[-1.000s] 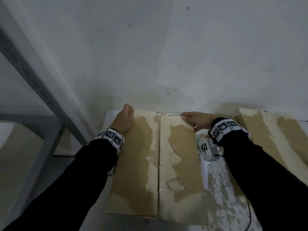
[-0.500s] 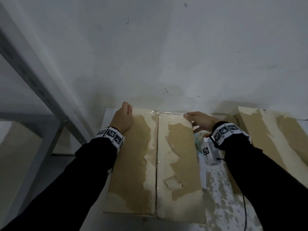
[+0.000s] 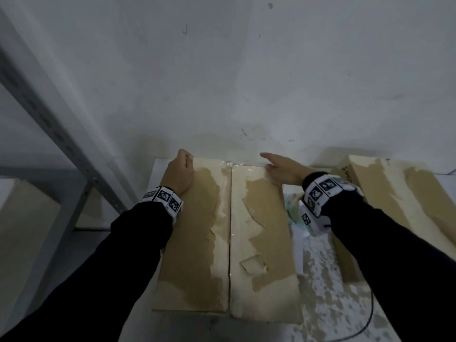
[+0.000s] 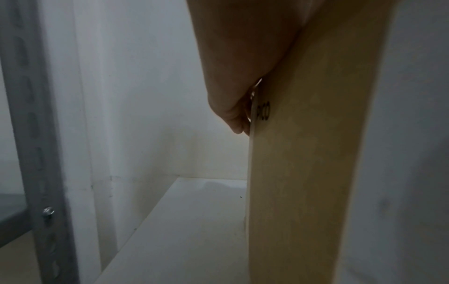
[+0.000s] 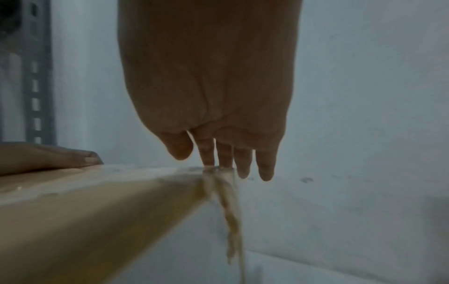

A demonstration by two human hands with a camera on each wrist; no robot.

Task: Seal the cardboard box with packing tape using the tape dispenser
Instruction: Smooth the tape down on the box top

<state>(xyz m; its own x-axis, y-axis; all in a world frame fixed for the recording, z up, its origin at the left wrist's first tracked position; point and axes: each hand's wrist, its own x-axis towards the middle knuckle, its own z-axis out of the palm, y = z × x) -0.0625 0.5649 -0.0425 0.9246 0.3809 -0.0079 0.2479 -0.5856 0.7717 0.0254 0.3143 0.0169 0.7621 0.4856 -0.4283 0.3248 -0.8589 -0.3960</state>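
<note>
A worn cardboard box [image 3: 197, 230] lies on the white table with both top flaps shut. Clear tape [image 3: 230, 218] runs along the middle seam. My left hand [image 3: 179, 172] sits at the far left corner, fingers curled over the edge and gripping the box [image 4: 303, 173]. At the far right corner is my right hand [image 3: 281, 166], and its straight fingers [image 5: 206, 153] touch the far edge of the box [image 5: 85, 211] where tape hangs down. I cannot make out the tape dispenser; a pale object [image 3: 292, 206] lies half hidden under my right wrist.
A second cardboard box [image 3: 394, 193] lies to the right on the table [image 3: 328, 292]. The white wall stands right behind both boxes. A grey slotted shelf post [image 3: 49, 119] slants down the left. A thin cable [image 3: 367, 324] trails by my right sleeve.
My right hand has straightened its fingers and reached out to the far edge of the right flap. The left hand has kept its hold on the far left corner.
</note>
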